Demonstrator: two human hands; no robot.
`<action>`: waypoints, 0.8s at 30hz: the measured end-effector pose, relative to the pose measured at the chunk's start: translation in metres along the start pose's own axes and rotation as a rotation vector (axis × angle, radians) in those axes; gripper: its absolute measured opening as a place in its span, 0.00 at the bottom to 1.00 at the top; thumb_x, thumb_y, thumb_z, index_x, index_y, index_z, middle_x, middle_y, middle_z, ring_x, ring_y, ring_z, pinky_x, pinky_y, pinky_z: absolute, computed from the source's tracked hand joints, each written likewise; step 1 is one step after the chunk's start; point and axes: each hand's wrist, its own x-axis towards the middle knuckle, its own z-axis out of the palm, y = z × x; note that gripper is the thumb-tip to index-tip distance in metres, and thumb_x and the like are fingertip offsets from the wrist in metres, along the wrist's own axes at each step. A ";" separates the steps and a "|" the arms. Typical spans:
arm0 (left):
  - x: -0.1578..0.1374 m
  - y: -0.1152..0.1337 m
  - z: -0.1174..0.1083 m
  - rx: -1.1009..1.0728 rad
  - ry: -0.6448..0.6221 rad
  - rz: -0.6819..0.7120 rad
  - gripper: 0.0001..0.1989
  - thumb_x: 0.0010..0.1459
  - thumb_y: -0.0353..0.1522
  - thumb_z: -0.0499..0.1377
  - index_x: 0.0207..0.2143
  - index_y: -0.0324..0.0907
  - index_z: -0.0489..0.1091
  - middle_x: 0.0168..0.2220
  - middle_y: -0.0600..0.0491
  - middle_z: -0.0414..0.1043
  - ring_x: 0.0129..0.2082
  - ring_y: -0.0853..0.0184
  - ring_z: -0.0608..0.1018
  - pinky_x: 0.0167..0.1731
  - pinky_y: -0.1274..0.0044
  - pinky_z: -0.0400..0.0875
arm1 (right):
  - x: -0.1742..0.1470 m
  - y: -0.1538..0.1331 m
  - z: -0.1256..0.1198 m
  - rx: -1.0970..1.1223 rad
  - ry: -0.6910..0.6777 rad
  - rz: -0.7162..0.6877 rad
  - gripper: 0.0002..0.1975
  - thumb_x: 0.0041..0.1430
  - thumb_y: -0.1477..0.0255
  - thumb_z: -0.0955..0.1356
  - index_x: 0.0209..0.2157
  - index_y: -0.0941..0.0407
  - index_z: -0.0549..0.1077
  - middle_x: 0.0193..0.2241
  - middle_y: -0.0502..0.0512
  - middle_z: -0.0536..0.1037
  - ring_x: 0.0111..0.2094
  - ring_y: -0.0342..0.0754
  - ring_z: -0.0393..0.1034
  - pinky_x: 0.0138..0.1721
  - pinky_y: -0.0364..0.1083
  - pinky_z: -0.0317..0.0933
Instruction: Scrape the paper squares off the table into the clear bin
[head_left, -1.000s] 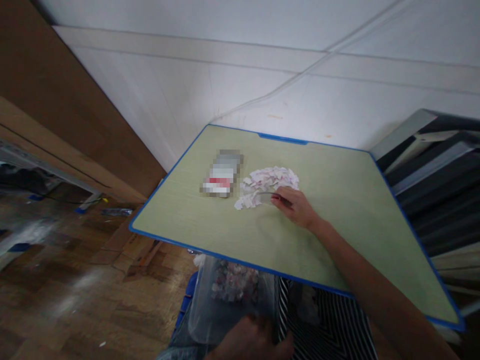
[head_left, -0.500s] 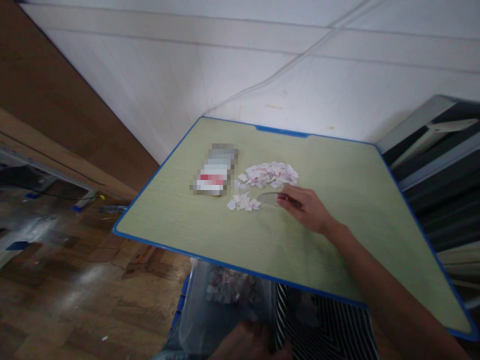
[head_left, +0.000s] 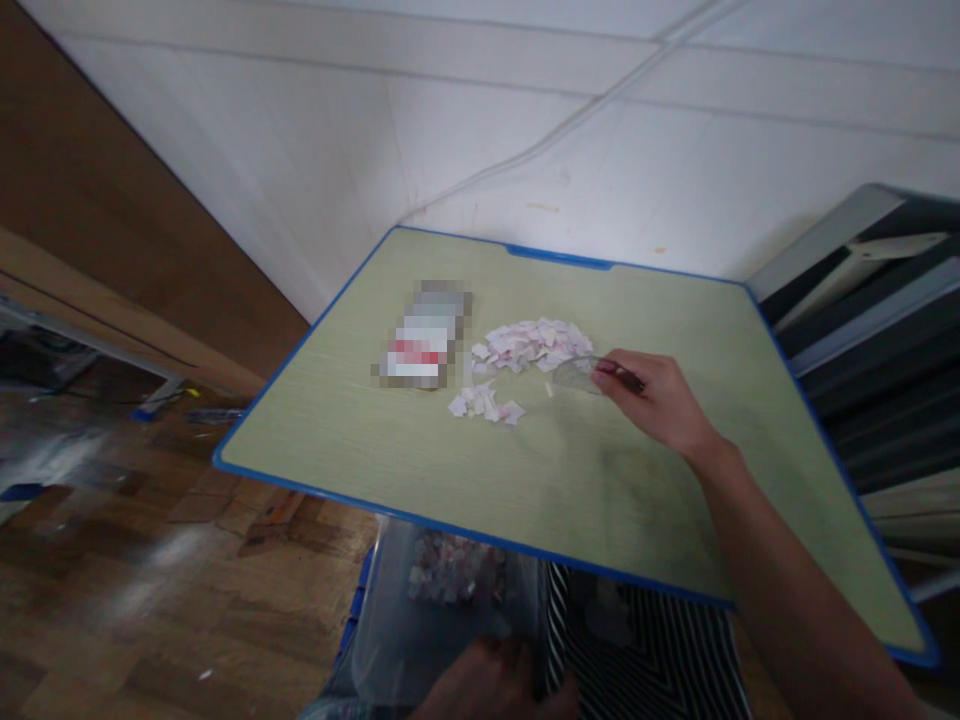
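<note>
My right hand (head_left: 649, 395) pinches a clear, half-round plastic piece (head_left: 576, 374) that looks like a protractor, held just over the table by the near right side of a larger heap of small white and pinkish paper scraps (head_left: 536, 343). A smaller group of paper scraps (head_left: 484, 402) lies nearer to me, left of the plastic piece. Down below the table edge, my left hand (head_left: 495, 680) is dim and partly cut off, its fingers curled at the near side of a clear plastic tub (head_left: 382, 640). More scraps (head_left: 454, 570) fill part of that tub.
A blurred-out phone-like object (head_left: 426, 335) lies left of the heaps on the pale green table (head_left: 360, 430), which has a blue rim. The white wall (head_left: 480, 150) stands behind it. Folded grey panels (head_left: 862, 270) lean at the right, and striped cloth (head_left: 667, 640) hangs below the front edge.
My right hand has moved right and slightly up with the plastic piece, away from the smaller scraps, which now lie a bit more spread. My left hand stays at the tub.
</note>
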 end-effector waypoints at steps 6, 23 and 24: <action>0.001 -0.002 -0.003 0.005 0.020 -0.009 0.18 0.61 0.35 0.60 0.50 0.47 0.57 0.24 0.60 0.70 0.19 0.67 0.72 0.13 0.78 0.58 | 0.001 0.001 0.001 0.058 -0.130 0.044 0.10 0.56 0.68 0.61 0.23 0.57 0.66 0.18 0.48 0.66 0.19 0.40 0.57 0.21 0.41 0.51; 0.004 -0.002 -0.001 0.012 0.235 -0.018 0.19 0.53 0.37 0.65 0.45 0.47 0.63 0.21 0.61 0.68 0.15 0.67 0.68 0.10 0.76 0.56 | -0.002 -0.012 0.004 0.097 -0.226 -0.098 0.13 0.59 0.70 0.62 0.21 0.57 0.63 0.16 0.45 0.61 0.18 0.38 0.54 0.21 0.40 0.48; 0.004 -0.002 -0.001 0.016 0.236 -0.017 0.19 0.52 0.36 0.66 0.45 0.47 0.63 0.21 0.61 0.68 0.15 0.67 0.68 0.09 0.76 0.55 | -0.002 -0.013 0.004 0.098 -0.201 -0.100 0.13 0.59 0.70 0.62 0.21 0.57 0.63 0.16 0.46 0.61 0.18 0.38 0.54 0.21 0.40 0.48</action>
